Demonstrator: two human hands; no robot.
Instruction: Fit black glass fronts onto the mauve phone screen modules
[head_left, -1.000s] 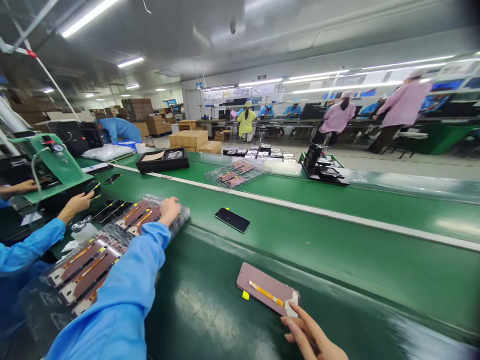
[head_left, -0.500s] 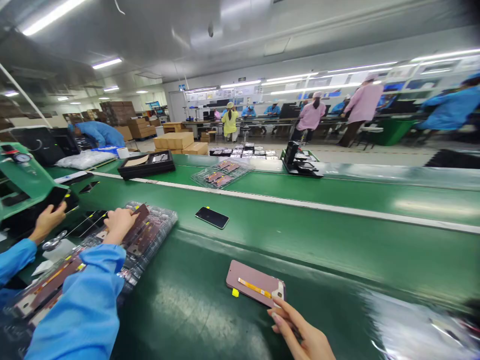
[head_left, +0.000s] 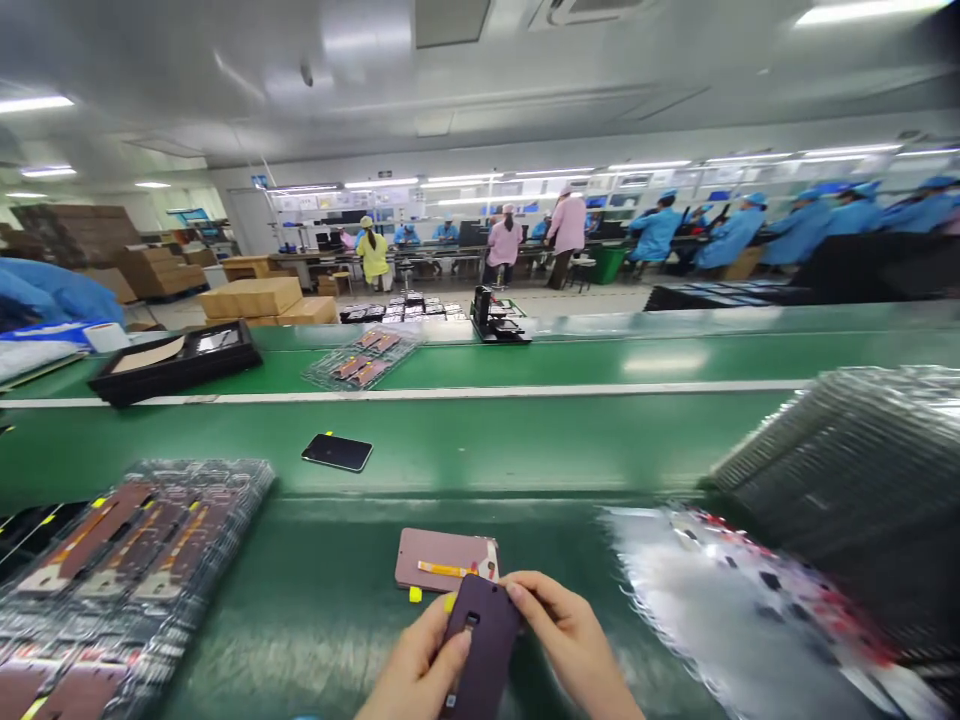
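Observation:
Both hands are on a dark purple phone screen panel (head_left: 486,640), tilted up at bottom centre, with a small square cutout and a yellow tab. My left hand (head_left: 427,660) grips its left side, thumb across the face. At its upper right corner, the fingers of my right hand (head_left: 562,635) pinch the edge. Just behind lies a second, pinkish-brown screen panel (head_left: 409,560) on the green bench, with an orange flex cable and a yellow tab; the held panel covers its near right corner.
At left stands a clear plastic tray (head_left: 251,490) of panels. A black phone (head_left: 337,453) lies farther back. To the right are a shiny plastic bag (head_left: 667,590) and stacked clear trays (head_left: 817,500). A black box (head_left: 180,365) and another panel tray (head_left: 409,345) sit beyond the white strip.
My left hand has come from the tray at left to the centre with a panel. My right hand has left the panel on the bench and taken the held one's edge. The view has turned right.

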